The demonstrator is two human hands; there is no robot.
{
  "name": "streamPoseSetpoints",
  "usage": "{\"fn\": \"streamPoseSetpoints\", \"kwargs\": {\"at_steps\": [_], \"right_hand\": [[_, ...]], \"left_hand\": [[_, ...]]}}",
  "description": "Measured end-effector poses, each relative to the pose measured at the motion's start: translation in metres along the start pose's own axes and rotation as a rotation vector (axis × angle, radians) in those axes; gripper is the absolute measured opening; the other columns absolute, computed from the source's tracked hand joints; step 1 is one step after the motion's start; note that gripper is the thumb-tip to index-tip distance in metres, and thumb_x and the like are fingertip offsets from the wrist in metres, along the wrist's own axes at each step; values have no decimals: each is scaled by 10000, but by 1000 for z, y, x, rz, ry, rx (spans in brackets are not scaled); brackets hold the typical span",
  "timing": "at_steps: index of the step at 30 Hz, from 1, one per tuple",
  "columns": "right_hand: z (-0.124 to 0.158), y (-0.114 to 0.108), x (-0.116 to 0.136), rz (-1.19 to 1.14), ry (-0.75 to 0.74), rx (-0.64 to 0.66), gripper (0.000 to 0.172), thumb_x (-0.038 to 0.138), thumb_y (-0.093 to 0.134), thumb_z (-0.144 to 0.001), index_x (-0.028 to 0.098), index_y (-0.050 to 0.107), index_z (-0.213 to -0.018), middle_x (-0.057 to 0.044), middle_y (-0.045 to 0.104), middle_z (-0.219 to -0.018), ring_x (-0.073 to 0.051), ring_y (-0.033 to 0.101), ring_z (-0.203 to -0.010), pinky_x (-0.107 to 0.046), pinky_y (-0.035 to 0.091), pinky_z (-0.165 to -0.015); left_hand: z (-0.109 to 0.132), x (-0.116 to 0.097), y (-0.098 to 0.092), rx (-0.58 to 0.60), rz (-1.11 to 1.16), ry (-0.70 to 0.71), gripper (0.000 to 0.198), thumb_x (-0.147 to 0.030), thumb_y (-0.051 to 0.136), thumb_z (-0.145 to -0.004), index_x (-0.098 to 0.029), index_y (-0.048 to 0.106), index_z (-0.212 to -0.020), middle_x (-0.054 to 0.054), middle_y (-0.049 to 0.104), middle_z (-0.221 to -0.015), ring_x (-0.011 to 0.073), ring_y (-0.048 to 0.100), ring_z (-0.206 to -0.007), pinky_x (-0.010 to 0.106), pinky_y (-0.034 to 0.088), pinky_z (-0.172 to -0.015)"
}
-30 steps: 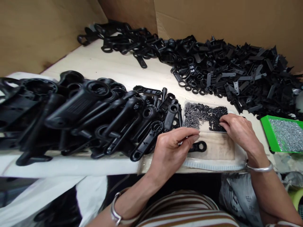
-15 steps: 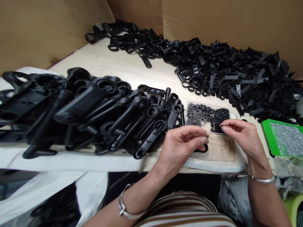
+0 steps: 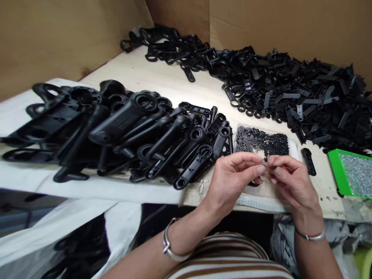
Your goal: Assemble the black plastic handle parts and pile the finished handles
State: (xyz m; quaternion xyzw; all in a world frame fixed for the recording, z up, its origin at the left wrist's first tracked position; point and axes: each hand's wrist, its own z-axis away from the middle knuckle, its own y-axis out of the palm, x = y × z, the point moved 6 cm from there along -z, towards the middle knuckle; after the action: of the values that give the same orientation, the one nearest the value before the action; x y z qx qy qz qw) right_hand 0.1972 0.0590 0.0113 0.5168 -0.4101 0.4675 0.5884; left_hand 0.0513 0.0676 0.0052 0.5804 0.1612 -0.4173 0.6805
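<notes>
My left hand (image 3: 232,176) and my right hand (image 3: 293,182) are close together, fingertips nearly touching, over the front of a clear tray. Both pinch with thumb and forefinger; whatever lies between the fingertips is too small to make out. Just behind them the tray holds small silvery springs (image 3: 244,140) on the left and small black pieces (image 3: 277,144) on the right. Beneath my left fingers a black part is mostly hidden. To the right of my right hand a single black lever-shaped part (image 3: 308,161) lies on the table.
A large heap of black handles (image 3: 139,131) covers the table's left side. Another heap of black parts (image 3: 290,89) runs along the back right by the cardboard wall (image 3: 276,27). A green tray (image 3: 338,174) of small silvery pieces stands at the right edge.
My right hand has moved left, meeting my left hand's fingertips. The view has shifted a little, and the single black part right of the tray, covered before, now shows.
</notes>
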Motion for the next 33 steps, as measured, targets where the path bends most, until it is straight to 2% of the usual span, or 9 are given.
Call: {"fn": "streamPoseSetpoints", "kwargs": {"at_steps": [5,9,13,16,23,33], "right_hand": [[2,-2,-2,127,-106,-43,144,327,833,-699,223,754,-761,-20,689,-833,-90,561,-562,-244,492,-522],[6,-1,3,318,-264,-40,30,244,755,-793,244,762,-822,-26,696,-902,-112,607,-658,-254,522,-583],[15,5,18,569,-485,-110,112,155,726,-808,254,760,-851,-23,703,-891,-148,660,-813,-264,563,-668],[21,12,26,713,-595,-142,131,124,712,-819,241,749,-864,-23,704,-891,-147,664,-820,-275,574,-695],[31,22,33,923,-786,-119,215,60,690,-821,239,728,-933,-16,703,-890,-144,658,-805,-286,558,-696],[30,22,32,946,-799,-142,165,83,693,-832,227,711,-909,-16,701,-874,-136,658,-776,-274,562,-665]], "left_hand": [[-1,1,-1,9,20,0,184,-191,856,-595,-131,728,-713,31,739,-631,125,682,-581,185,569,-521],[-2,2,-1,8,30,4,169,-179,845,-602,-128,724,-708,28,731,-613,128,679,-577,190,569,-516],[-1,2,-2,-13,36,-8,160,-169,836,-601,-123,723,-704,29,726,-601,130,677,-579,195,574,-518],[-1,2,-2,-24,46,-25,167,-165,843,-587,-125,723,-696,23,725,-600,123,671,-566,198,580,-525],[0,3,-2,4,24,-23,150,-141,843,-587,-123,729,-683,5,720,-597,98,662,-511,170,567,-534],[-1,6,-7,-34,13,-47,186,-182,858,-574,-128,722,-688,14,721,-594,122,674,-526,212,584,-561]]}}
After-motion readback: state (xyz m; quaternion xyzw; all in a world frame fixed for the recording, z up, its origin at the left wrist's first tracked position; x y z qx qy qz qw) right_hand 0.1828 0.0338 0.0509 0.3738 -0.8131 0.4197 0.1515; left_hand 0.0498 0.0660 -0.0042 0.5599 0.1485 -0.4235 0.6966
